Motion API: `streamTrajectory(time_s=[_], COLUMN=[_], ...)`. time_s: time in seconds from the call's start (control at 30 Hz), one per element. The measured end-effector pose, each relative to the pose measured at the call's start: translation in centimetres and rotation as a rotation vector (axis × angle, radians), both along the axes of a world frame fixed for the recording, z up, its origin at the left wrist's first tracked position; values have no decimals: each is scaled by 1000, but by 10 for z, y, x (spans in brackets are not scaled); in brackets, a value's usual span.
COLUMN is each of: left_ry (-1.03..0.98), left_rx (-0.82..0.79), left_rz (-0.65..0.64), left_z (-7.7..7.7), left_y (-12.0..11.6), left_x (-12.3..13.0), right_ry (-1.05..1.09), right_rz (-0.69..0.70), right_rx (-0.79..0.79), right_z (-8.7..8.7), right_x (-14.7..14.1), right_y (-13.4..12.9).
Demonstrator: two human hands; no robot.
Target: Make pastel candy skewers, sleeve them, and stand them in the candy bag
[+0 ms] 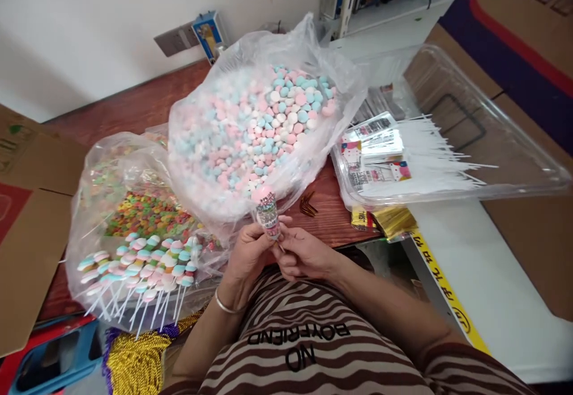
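A candy skewer in a printed clear wrapper (268, 213) stands roughly upright between my two hands, its pink top toward the big candy bag. My left hand (247, 253) pinches the wrapper's lower end from the left. From the right, my right hand (307, 253) has its fingers closed around the bottom of the wrapper and the stick. Just beyond them lies a large clear bag of pink, white and blue candies (286, 114). Several brown-gold twist ties (308, 204) lie on the table right of the wrapper.
At left, candy skewers on white sticks (147, 264) rest over a bag of colourful ring candies (147, 213). A clear plastic tray (447, 195) holds white sticks (430, 156) and printed wrappers (380, 144). Gold twist-tie packs (394, 222) lie below it. Cardboard boxes (40, 228) flank both sides.
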State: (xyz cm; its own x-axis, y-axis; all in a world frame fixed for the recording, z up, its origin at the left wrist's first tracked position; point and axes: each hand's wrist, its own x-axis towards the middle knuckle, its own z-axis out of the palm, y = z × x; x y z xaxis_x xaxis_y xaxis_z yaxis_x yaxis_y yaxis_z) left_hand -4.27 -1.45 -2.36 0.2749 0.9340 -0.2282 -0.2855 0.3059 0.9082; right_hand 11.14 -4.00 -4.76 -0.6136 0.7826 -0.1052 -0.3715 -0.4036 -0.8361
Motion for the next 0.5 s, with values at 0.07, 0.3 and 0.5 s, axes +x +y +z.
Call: streamTrajectory(time_s=[0.07, 0.3, 0.5], left_ry=[40, 28, 50], left_rx=[46, 105, 90], left_rz=[162, 343, 307], left_z=[2, -3, -13], left_y=[1, 2, -4], left_x=[-9, -21, -16], right_ry=[-441, -1503, -1613], right_rz=[-275, -702, -648], right_rx=[305, 683, 683], right_z=[-9, -59, -65], right_x=[17, 69, 54], right_y=[-4, 11, 34])
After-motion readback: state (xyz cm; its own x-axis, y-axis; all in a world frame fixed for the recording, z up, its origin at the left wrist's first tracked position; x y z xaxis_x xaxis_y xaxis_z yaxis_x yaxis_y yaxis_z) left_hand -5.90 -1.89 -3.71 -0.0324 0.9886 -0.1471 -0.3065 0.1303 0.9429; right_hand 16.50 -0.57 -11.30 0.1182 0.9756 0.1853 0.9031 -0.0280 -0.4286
